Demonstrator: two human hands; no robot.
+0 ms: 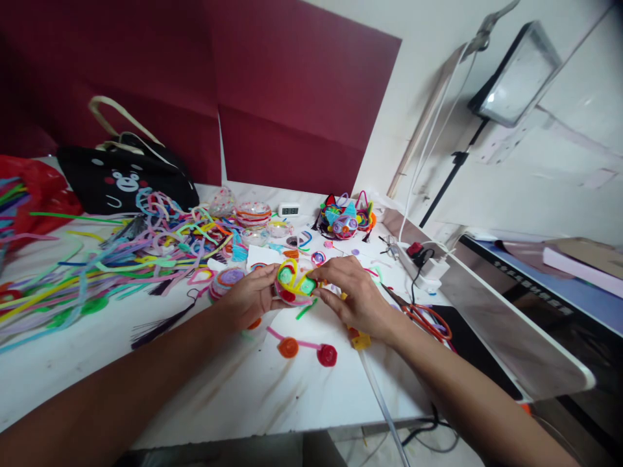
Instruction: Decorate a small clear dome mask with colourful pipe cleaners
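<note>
Between my two hands is a small round pipe-cleaner ornament [293, 283], with green coils, yellow strips and a red patch on its face. My left hand [250, 297] grips its left side, thumb and fingers closed on the edge. At its right edge, my right hand [357, 295] pinches with thumb and forefinger; whether a small loose piece sits in that pinch is hidden. Just below on the tabletop lie an orange coil [288, 347], a red coil [327, 355] and a pink pipe cleaner [304, 343]. A purple-topped coiled piece [230, 280] stands beside my left wrist.
Loose pipe cleaners [146, 259] are heaped at the left, before a black bag [126, 175]. Finished coloured ornaments [344, 217] and a small digital clock [289, 209] stand at the back. Orange-handled scissors [428, 319] and a power strip [418, 269] lie right.
</note>
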